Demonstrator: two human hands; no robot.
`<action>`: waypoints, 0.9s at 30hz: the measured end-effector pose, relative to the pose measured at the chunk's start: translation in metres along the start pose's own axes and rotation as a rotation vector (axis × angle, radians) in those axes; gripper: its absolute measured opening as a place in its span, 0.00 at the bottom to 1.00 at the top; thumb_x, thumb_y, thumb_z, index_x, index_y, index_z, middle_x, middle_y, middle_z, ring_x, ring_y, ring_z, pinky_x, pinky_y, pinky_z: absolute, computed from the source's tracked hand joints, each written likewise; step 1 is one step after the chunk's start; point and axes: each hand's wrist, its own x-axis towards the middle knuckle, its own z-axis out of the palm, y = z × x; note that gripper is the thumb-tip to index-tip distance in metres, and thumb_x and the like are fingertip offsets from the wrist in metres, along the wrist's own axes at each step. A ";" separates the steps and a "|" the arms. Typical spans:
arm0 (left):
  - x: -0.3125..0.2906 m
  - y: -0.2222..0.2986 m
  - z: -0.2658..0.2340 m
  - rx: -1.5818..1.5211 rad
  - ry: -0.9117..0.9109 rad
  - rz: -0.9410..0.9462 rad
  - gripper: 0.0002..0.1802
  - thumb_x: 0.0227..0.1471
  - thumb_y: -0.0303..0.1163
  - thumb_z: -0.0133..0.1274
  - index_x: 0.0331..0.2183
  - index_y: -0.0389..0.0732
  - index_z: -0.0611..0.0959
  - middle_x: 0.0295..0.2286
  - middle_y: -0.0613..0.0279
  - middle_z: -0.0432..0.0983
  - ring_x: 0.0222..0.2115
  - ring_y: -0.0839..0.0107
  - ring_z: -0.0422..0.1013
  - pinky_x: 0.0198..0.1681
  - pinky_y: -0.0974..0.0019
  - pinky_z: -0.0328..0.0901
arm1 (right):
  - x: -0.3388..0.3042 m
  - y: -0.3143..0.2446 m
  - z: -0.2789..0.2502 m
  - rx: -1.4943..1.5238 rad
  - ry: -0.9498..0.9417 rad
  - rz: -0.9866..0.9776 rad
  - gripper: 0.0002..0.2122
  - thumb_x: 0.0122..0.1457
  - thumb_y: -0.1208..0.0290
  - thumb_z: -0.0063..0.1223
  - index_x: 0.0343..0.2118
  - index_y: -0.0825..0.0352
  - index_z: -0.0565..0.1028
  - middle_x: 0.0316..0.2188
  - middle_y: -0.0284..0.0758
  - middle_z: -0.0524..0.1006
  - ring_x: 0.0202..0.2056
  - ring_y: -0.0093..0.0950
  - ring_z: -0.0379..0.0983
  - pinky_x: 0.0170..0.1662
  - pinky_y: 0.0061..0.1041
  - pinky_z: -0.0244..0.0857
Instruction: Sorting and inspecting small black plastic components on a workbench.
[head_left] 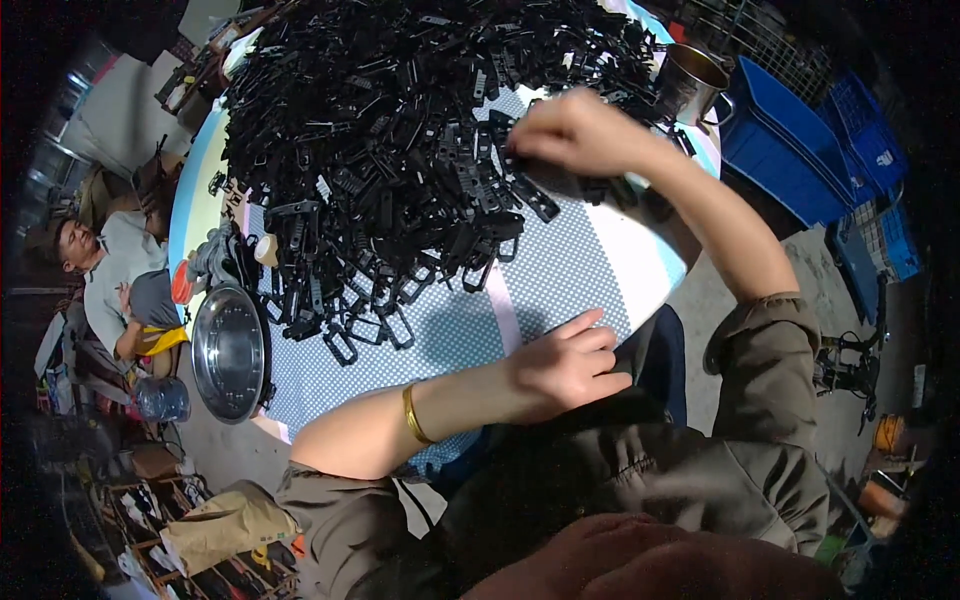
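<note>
A big heap of small black plastic parts (380, 150), many with slots and frame-like ends, covers most of the round table. My right hand (570, 130) is at the heap's right side, over a few black parts. Its fingers point down and are smeared by motion, so what they may hold is hidden. My left hand (572, 368), with a gold bangle (415, 414) on its wrist, is above the table's near edge. The left fingers are spread apart and nothing shows between them. Below the heap lies the dotted tablecloth (570, 262).
A metal bowl (230, 355) sits at the table's left edge, beside grey cloth (213, 262). A steel mug (690, 85) stands at the far right, near blue crates (785, 140) on the floor. Another person (125, 275) sits to the left. A loaded shelf (150, 510) stands lower left.
</note>
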 end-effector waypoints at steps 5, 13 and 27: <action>0.007 0.004 -0.007 0.068 -0.028 0.014 0.23 0.32 0.33 0.50 0.37 0.41 0.78 0.29 0.61 0.71 0.38 0.61 0.66 0.50 0.50 0.57 | -0.016 0.134 -0.067 -0.534 0.291 0.555 0.11 0.48 0.67 0.52 0.34 0.65 0.76 0.30 0.39 0.76 0.32 0.34 0.74 0.37 0.28 0.65; 0.003 -0.001 -0.007 -0.089 0.037 -0.100 0.20 0.36 0.29 0.54 0.38 0.39 0.76 0.35 0.60 0.72 0.41 0.62 0.66 0.50 0.52 0.57 | 0.015 0.160 -0.050 -0.688 -0.014 0.640 0.14 0.42 0.66 0.57 0.34 0.64 0.74 0.31 0.43 0.75 0.35 0.39 0.72 0.38 0.33 0.65; 0.014 -0.017 -0.036 0.111 0.326 -0.466 0.12 0.38 0.21 0.53 0.32 0.37 0.78 0.33 0.55 0.74 0.39 0.58 0.68 0.45 0.62 0.63 | 0.011 0.045 -0.024 0.080 0.245 0.357 0.11 0.52 0.74 0.38 0.34 0.67 0.73 0.27 0.34 0.74 0.30 0.22 0.68 0.38 0.22 0.63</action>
